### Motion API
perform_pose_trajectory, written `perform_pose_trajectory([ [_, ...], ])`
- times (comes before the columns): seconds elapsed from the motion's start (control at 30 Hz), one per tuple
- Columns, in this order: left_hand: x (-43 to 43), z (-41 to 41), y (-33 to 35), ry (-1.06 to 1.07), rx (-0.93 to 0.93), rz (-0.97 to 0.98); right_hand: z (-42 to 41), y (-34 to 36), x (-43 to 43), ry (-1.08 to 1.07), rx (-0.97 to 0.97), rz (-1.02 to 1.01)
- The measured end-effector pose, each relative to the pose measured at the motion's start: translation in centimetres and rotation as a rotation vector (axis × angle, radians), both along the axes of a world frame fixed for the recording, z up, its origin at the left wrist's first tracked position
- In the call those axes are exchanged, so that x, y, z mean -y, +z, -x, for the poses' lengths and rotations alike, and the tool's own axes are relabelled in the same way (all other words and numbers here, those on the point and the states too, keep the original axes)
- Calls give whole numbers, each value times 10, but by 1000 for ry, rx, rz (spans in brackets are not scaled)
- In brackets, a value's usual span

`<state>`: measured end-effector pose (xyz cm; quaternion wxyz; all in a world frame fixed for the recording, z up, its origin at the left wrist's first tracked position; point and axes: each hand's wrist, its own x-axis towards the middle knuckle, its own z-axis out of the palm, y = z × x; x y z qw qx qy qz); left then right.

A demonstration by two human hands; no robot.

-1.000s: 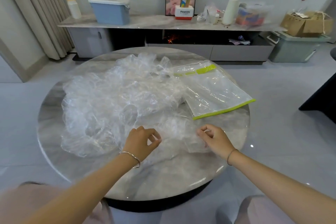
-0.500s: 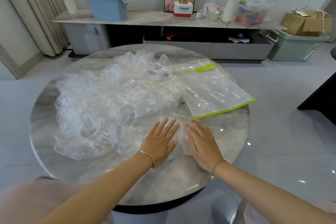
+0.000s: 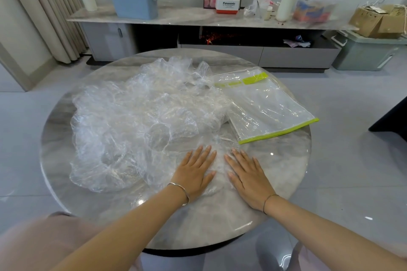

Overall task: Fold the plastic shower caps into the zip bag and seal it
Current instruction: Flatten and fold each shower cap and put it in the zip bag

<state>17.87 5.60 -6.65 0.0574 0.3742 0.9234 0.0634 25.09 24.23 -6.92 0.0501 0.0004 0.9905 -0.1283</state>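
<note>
The caps [image 3: 141, 123] lie in a loose, crinkled heap just left of the bag [image 3: 268, 108]. The heap's right edge meets the bag's left side (clear film on clear film, so I cannot tell whether it touches or overlaps). One cap [image 3: 220, 161], at the heap's near edge and in front of the bag's near-left corner, is spread out under the hands. The left hand [image 3: 193, 174] and right hand [image 3: 248, 178] both lie palm down on it with fingers straight. They sit side by side with a narrow gap between them, pressing the film to the table [image 3: 286, 160] and gripping nothing.

The bag lies flat, its green zip strip [image 3: 255, 78] at the far end and a green-edged bottom at the near end. It looks empty. Whether its mouth is open I cannot tell.

By this showing the task is barely begun. One cap is being flattened for folding, no folded cap shows anywhere, and nothing has gone into the bag. Left to do are folding this cap and the rest of the heap, loading them, and closing the zip.

Beyond the bag, across the floor, a low sideboard [image 3: 198, 18] carries a blue bin [image 3: 134, 0] and other clutter.
</note>
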Motion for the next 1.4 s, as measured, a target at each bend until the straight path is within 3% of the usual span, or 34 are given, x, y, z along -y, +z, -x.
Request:
perform_pose_trajectory([
  [0.2, 0, 2, 2, -6, 42, -2, 2, 9, -5, 26, 12, 66],
  [0.33, -2, -3, 21, -17, 37, -163, -5, 36, -21, 93, -112, 185],
  [0.43, -2, -9, 34, -85, 6, -255, -18, 43, -31, 184, -141, 140],
  [0.53, -4, -17, 34, -197, -139, -266, -26, 39, -38, 262, -59, 6],
  [0.7, -13, -20, 24, -293, -196, -182, -29, 29, -39, 184, -109, -28],
  [0.87, -24, -22, 31, -205, -114, -170, -27, 25, -36, 123, -276, -14],
  [1.07, -17, -12, 32, -43, -37, -364, -30, 32, -42, 164, -289, 43],
  [1.17, -6, -10, 31, 8, -10, -495, -22, 26, -42, 124, -422, 69],
  [1.27, 4, -13, 27, -61, -81, -438, -19, 32, -36, 116, -512, 93],
  [1.4, 6, -26, 27, -114, -148, -382, -21, 41, -19, 196, -493, 97],
])
